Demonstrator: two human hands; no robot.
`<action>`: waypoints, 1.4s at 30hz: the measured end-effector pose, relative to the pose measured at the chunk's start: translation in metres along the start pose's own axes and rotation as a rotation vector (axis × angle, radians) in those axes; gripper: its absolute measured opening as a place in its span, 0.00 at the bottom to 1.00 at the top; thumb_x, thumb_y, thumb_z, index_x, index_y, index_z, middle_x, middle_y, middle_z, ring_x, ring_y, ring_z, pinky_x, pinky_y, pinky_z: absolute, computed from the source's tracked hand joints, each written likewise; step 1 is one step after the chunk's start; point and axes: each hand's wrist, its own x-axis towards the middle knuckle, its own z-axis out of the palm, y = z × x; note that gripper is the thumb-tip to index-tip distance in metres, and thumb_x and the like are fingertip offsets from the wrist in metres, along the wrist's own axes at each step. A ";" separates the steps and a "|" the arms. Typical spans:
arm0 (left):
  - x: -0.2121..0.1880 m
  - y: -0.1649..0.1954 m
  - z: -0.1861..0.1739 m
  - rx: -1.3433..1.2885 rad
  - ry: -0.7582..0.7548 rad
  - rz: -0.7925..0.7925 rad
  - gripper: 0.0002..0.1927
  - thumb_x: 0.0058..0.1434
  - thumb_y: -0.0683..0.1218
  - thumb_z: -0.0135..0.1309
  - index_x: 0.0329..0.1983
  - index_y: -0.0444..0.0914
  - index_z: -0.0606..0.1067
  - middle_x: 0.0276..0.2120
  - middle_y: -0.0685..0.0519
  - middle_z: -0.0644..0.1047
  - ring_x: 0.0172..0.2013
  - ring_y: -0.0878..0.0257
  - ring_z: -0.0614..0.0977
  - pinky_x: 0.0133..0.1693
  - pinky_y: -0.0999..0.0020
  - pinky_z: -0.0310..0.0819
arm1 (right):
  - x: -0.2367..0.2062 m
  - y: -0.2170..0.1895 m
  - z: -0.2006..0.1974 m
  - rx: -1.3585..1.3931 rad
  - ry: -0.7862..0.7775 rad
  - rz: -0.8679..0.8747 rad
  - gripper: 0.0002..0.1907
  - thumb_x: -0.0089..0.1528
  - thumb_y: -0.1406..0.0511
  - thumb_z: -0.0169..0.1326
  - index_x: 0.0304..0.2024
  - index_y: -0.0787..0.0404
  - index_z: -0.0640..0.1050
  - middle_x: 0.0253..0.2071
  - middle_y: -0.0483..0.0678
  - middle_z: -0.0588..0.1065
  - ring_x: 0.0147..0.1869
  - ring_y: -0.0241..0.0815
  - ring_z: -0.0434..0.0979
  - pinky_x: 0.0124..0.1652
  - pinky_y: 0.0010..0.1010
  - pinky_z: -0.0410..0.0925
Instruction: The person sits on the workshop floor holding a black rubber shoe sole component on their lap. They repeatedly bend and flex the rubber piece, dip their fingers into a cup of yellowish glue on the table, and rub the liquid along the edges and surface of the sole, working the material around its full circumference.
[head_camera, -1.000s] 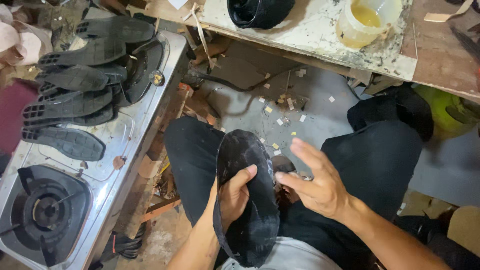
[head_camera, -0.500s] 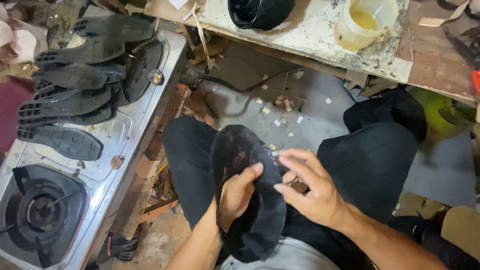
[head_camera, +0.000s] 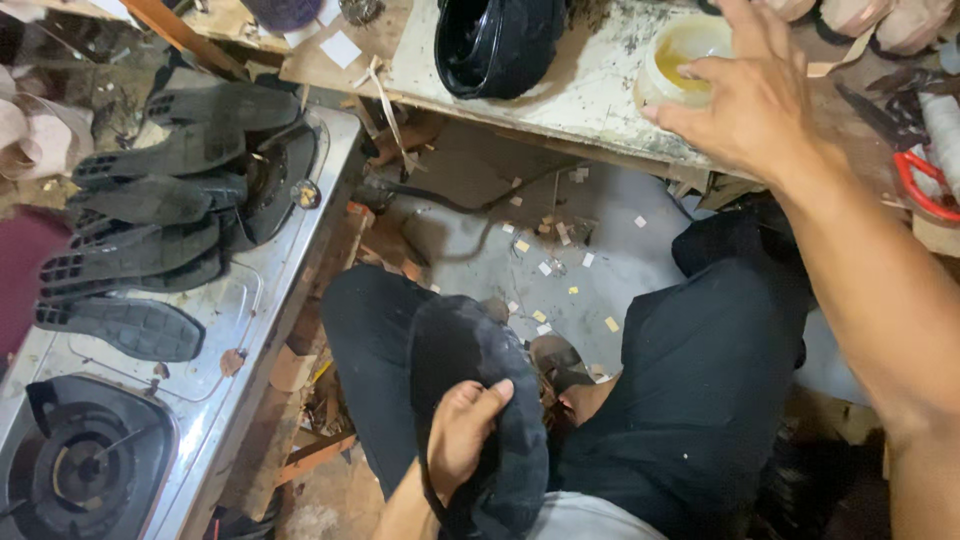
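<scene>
Left hand (head_camera: 462, 432) is curled around a black shoe upper (head_camera: 480, 400), thumb across the top and fingers tucked under its edge, so it has a firm hold. Right hand (head_camera: 745, 95) reaches up to the desk (head_camera: 560, 95) with fingers spread wide and half open, fingertips resting on the rim and side of a small plastic cup (head_camera: 685, 50); it touches the cup but has not closed around it.

That shoe upper is a dark, soft, oval piece, slightly dusty, lying over the person's lap between knees in black trousers (head_camera: 700, 400).

Thick yellow glue fills the pale, see-through cup, which stands near the front edge of the stained white desk. Just left of it on the desk sits a black shoe (head_camera: 495, 45) with its opening facing up; what is inside cannot be made out.

On the left, a steel gas stove (head_camera: 250, 300) carries a pile of black soles (head_camera: 150, 220), one lying apart nearer the burner (head_camera: 85, 465).
</scene>
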 end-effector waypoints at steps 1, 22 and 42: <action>0.002 -0.003 0.001 0.017 0.033 -0.034 0.14 0.63 0.48 0.56 0.24 0.37 0.75 0.18 0.58 0.72 0.18 0.71 0.66 0.22 0.72 0.56 | 0.009 0.009 0.005 -0.063 -0.064 0.030 0.34 0.58 0.43 0.65 0.54 0.61 0.83 0.83 0.62 0.52 0.83 0.68 0.45 0.69 0.65 0.50; 0.020 0.028 0.012 -0.219 -0.095 0.039 0.13 0.66 0.46 0.58 0.25 0.38 0.75 0.22 0.57 0.77 0.19 0.72 0.70 0.20 0.77 0.59 | -0.124 -0.168 -0.022 0.780 -0.248 -0.147 0.26 0.49 0.67 0.65 0.52 0.58 0.81 0.72 0.60 0.61 0.74 0.61 0.63 0.66 0.45 0.62; 0.002 0.022 0.016 -0.184 -0.184 -0.048 0.13 0.67 0.45 0.52 0.30 0.35 0.82 0.26 0.55 0.81 0.21 0.73 0.73 0.25 0.77 0.61 | -0.176 -0.186 0.001 0.713 -0.016 -0.245 0.24 0.53 0.76 0.60 0.51 0.53 0.82 0.73 0.63 0.57 0.76 0.64 0.61 0.69 0.48 0.62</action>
